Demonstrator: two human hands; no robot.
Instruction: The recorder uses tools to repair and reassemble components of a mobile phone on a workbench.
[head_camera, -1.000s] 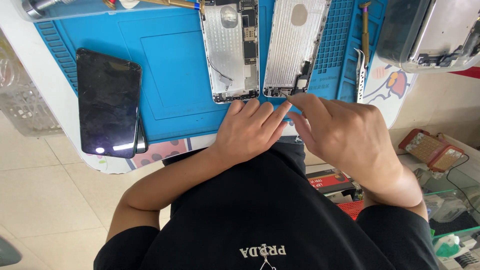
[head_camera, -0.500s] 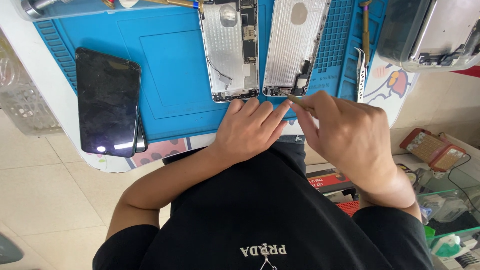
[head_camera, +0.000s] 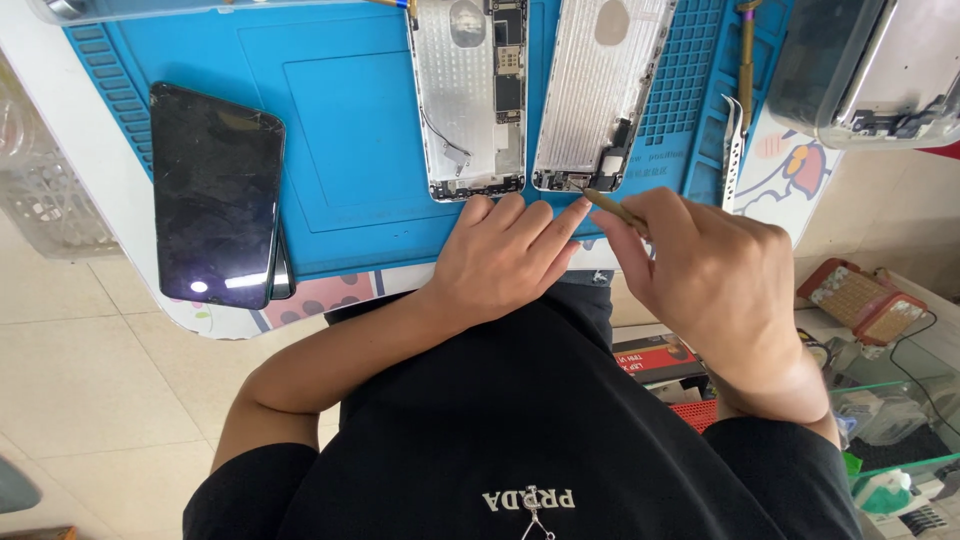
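The opened phone shell (head_camera: 600, 95) lay face-up on the blue mat (head_camera: 340, 130), just beside a second stripped phone body (head_camera: 470, 100) to its left. My right hand (head_camera: 715, 275) held a thin brass-coloured tool (head_camera: 612, 208), the fingers clamped on its shaft, with the tip touching the shell's bottom edge near the connector end. My left hand (head_camera: 505, 255) rested flat at the mat's near edge, fingers together, their tips just below both housings and holding nothing. I judged I was working at a small part or screw at that lower edge; the next move called for a steady tip and light pressure. Tweezers (head_camera: 733, 150) lay near on the right, and a dark-screened phone (head_camera: 215, 195) well apart on the left of the tabletop (head_camera: 120, 240).
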